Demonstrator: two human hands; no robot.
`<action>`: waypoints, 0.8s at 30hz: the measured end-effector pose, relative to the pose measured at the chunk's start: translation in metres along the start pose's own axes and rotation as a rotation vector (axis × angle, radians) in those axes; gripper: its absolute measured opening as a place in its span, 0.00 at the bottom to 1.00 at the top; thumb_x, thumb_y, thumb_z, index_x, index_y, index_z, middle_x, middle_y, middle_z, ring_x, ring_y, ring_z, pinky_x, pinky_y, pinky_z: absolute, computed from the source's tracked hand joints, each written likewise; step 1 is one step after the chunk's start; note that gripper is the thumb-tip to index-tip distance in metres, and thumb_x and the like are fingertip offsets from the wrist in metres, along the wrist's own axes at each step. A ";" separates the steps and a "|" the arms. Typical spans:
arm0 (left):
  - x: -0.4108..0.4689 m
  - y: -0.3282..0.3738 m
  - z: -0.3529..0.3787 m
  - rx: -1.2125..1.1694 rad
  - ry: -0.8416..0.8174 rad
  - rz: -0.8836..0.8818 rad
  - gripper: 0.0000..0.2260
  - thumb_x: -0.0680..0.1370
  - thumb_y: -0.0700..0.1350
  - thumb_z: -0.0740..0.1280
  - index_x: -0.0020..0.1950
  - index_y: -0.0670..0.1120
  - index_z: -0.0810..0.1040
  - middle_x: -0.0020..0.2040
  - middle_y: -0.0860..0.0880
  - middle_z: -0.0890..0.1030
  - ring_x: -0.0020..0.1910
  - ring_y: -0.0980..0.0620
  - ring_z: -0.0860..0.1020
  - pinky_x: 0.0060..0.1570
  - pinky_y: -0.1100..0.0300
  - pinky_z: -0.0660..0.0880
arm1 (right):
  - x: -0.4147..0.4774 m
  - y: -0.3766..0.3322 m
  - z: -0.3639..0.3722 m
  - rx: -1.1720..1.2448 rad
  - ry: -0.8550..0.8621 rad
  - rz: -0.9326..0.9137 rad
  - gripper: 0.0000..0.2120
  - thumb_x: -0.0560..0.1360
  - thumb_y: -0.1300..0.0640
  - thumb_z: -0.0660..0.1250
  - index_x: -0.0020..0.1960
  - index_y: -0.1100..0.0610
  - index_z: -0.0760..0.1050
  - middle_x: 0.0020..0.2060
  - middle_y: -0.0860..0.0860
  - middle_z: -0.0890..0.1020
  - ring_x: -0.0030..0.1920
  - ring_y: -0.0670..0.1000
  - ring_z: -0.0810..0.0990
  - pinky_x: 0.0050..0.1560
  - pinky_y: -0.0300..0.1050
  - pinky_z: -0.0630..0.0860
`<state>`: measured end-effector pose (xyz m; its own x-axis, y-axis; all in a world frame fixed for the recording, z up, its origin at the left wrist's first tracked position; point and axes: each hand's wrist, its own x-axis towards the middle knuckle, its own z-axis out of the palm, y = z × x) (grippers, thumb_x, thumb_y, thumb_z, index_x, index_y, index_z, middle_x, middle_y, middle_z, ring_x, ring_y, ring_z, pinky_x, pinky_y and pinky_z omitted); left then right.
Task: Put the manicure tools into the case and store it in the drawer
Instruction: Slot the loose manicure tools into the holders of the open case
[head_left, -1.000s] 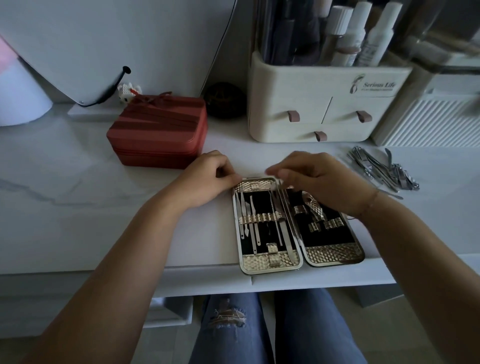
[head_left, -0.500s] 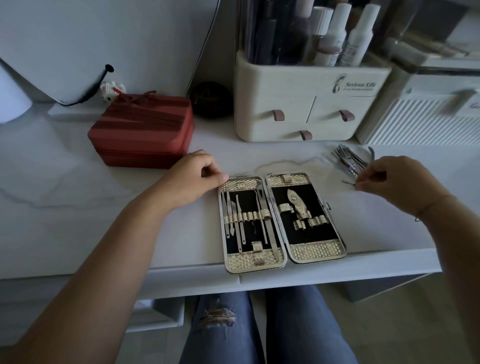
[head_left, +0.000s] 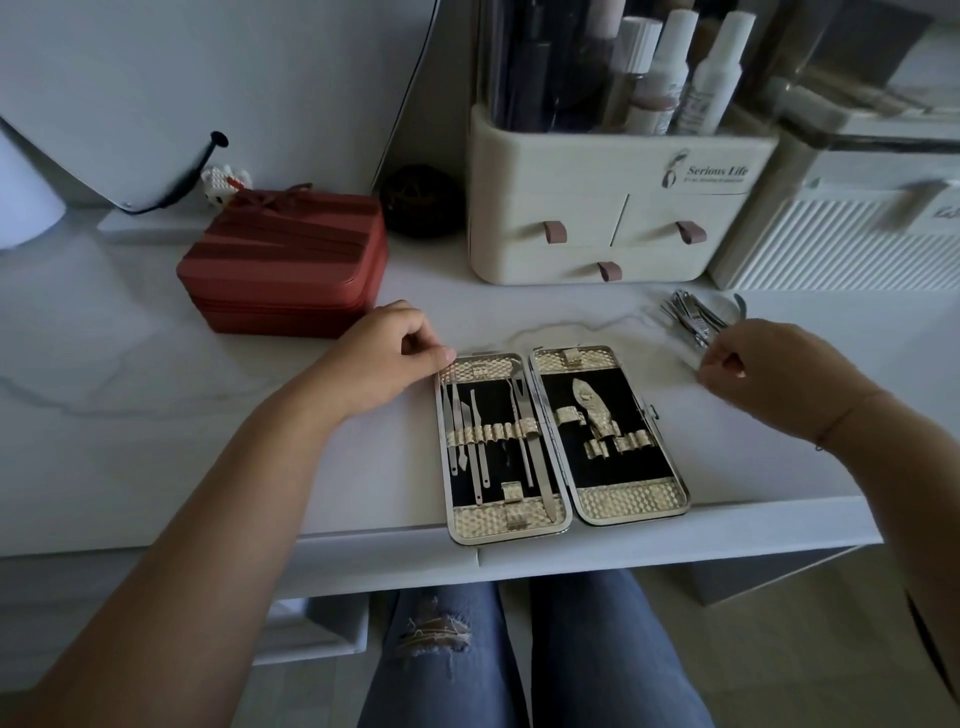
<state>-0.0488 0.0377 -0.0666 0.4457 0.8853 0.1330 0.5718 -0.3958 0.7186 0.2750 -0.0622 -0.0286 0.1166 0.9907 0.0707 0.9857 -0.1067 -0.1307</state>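
- White marble-look worktop (head_left: 156, 415): carries everything below. Seated person at its near edge, knees in blue jeans (head_left: 441, 649) visible under it.
- Cream drawer organiser (head_left: 597, 171), back centre-right, marked "Serious Life". Three drawers with brown pull tabs, all closed. Bottles (head_left: 711, 73) stand upright in the top compartment.
- White ribbed box (head_left: 841, 244): just beside the organiser, on its right.
- Red ribbon-tied box (head_left: 283, 265): back left, lid closed, well apart from the organiser.
- Manicure case (head_left: 623, 462): lies open flat at the worktop's near edge, centre, both halves facing up. Gold-patterned rims, black lining.
- Left hand (head_left: 387, 358): loosely clenched, thumb tip touching the case's far left corner. Whether it actually grips the rim, cannot tell.
- Right hand (head_left: 774, 369): fingers curled, thumb and forefinger drawn together at the near edge of the loose pile. Blurred, so cannot tell whether a tool is pinched between them.
- Loose manicure tools (head_left: 691, 319): silver pile on the worktop, right of the case and in front of the organiser, outside the case.
- Slim tools (head_left: 524, 415): several seated under the gold strap loops in the case's left half, lying lengthwise.
- Gold-patterned clipper (head_left: 589, 410): the only tool in the right half; the loops beside it hold nothing.
- Dark round object (head_left: 421, 200): between red box and organiser, against the wall; identity unclear.
- Small white toy figure (head_left: 226, 182): behind the red box.
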 end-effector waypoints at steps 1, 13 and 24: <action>0.000 0.000 0.000 -0.002 0.000 -0.001 0.09 0.73 0.45 0.71 0.35 0.50 0.74 0.40 0.52 0.73 0.38 0.58 0.71 0.42 0.64 0.67 | -0.002 -0.002 0.002 -0.015 0.033 -0.004 0.06 0.72 0.56 0.65 0.38 0.54 0.77 0.35 0.49 0.77 0.37 0.53 0.75 0.40 0.45 0.70; 0.001 0.001 0.000 -0.001 -0.002 -0.009 0.07 0.73 0.45 0.71 0.37 0.49 0.75 0.41 0.53 0.73 0.38 0.59 0.71 0.41 0.69 0.66 | -0.001 -0.064 -0.012 0.869 -0.087 -0.106 0.02 0.73 0.64 0.68 0.42 0.59 0.78 0.26 0.50 0.81 0.24 0.43 0.75 0.29 0.34 0.74; 0.001 0.001 -0.001 0.010 0.000 0.002 0.07 0.73 0.47 0.71 0.39 0.44 0.77 0.41 0.52 0.73 0.38 0.57 0.72 0.40 0.65 0.66 | 0.030 -0.141 0.025 1.001 -0.280 -0.161 0.07 0.72 0.64 0.69 0.47 0.54 0.78 0.31 0.55 0.82 0.34 0.55 0.81 0.30 0.39 0.77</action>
<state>-0.0484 0.0390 -0.0655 0.4467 0.8846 0.1340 0.5778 -0.3996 0.7117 0.1362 -0.0149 -0.0328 -0.1645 0.9849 -0.0545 0.4213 0.0202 -0.9067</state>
